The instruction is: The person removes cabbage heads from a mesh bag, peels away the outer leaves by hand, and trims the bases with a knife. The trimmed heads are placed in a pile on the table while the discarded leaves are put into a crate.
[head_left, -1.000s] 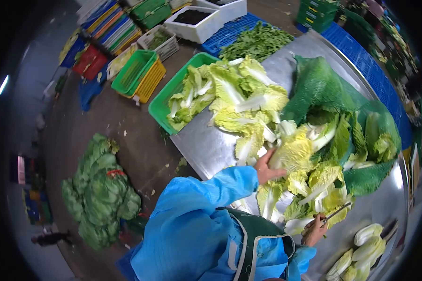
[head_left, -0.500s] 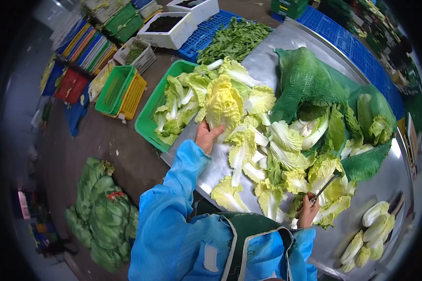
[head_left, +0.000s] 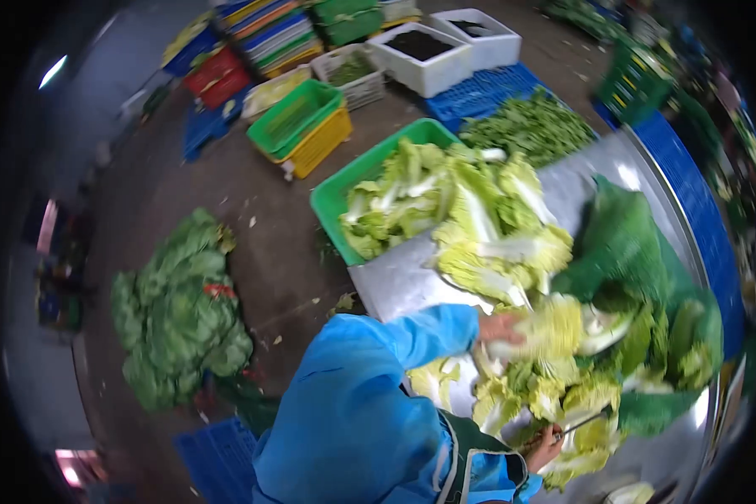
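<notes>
My left hand [head_left: 502, 328], blurred by motion, is closed on the pale base of a yellow-green napa cabbage [head_left: 556, 328], also smeared, above the leaf pile. In my right hand [head_left: 546, 447], near the front of the metal table, is a knife [head_left: 583, 423] with a thin dark blade pointing up and right. Loose cabbage leaves [head_left: 592, 437] lie around and under that hand. More leaves [head_left: 479, 235] are heaped farther off, spilling from a green crate [head_left: 331, 220]. A green mesh bag [head_left: 622, 252] holding cabbages lies on the right.
Leafy greens [head_left: 529, 128] lie behind the metal table [head_left: 403, 281]. White foam boxes [head_left: 424, 65] and stacked green and yellow crates [head_left: 311, 139] stand on the floor. A large bagged bundle of green vegetables [head_left: 185, 311] sits at left, with a blue crate [head_left: 217, 458] below it.
The view has swung, moving the scene right and down. My left hand has come back from the crate side toward the mesh bag with the cabbage. My right hand still holds the knife.
</notes>
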Motion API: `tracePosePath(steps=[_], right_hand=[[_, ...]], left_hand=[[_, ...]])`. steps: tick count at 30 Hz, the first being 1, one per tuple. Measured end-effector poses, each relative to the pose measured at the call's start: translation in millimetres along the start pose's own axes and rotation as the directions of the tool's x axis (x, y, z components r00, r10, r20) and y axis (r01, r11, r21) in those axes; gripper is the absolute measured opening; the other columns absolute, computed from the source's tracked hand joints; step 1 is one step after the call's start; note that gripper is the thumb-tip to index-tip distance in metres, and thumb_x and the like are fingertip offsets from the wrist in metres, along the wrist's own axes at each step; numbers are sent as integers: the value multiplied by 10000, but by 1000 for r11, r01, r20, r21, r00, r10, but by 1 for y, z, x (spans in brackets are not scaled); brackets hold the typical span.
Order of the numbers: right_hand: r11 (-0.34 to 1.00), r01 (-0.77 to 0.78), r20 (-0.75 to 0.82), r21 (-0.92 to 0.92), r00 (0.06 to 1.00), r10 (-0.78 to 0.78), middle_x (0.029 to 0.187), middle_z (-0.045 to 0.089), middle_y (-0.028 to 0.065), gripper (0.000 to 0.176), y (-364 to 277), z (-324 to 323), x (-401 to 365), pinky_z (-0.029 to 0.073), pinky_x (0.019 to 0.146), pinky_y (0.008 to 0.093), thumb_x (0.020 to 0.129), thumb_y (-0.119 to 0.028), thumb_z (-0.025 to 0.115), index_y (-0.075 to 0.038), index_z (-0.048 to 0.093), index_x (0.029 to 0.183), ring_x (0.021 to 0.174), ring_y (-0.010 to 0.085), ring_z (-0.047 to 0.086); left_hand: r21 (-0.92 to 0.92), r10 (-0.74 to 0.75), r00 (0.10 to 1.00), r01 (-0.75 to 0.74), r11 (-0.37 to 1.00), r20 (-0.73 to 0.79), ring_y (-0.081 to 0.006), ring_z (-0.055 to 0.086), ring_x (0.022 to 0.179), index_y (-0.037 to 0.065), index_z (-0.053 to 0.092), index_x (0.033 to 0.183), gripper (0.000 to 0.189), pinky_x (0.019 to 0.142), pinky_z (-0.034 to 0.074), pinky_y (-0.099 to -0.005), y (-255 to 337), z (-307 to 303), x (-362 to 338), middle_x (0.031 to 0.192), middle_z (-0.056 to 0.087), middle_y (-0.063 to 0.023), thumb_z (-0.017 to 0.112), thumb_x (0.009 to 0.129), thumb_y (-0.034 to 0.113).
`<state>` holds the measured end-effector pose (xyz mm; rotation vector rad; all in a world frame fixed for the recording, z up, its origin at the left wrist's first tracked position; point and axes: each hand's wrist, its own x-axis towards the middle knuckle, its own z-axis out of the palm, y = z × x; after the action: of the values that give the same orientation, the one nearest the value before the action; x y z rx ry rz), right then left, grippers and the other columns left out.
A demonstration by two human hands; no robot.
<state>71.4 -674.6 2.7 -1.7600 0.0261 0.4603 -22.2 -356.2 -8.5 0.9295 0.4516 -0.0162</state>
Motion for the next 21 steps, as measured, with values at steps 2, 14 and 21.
tracePosePath(steps=[2,14,21], right_hand=[[1000,1,18,-28,1000,0,709,499,33,196,-17,15,4,315,377,225,893,-214,588,-73,486,984,448,92,434],[965,180,206,-192,968,-140,681,520,51,227,-22,68,24,321,387,251,882,-247,598,-59,509,974,427,107,420],[967,181,113,-177,980,-162,650,506,51,236,38,51,46,308,372,255,879,-257,602,-60,505,965,413,104,406]], left_hand=[[58,-276,929,270,961,247,-186,657,653,60,386,1323,576,464,528,-281,-13,-5,-25,950,640,-131,652,846,243],[178,484,131,-822,540,-865,-204,620,792,59,432,1284,521,594,506,-328,273,-331,-258,1047,615,-119,524,901,400],[-4,243,212,-761,648,-947,-206,608,815,56,470,1255,483,617,497,-313,201,-402,-256,1118,610,-130,523,908,388]])
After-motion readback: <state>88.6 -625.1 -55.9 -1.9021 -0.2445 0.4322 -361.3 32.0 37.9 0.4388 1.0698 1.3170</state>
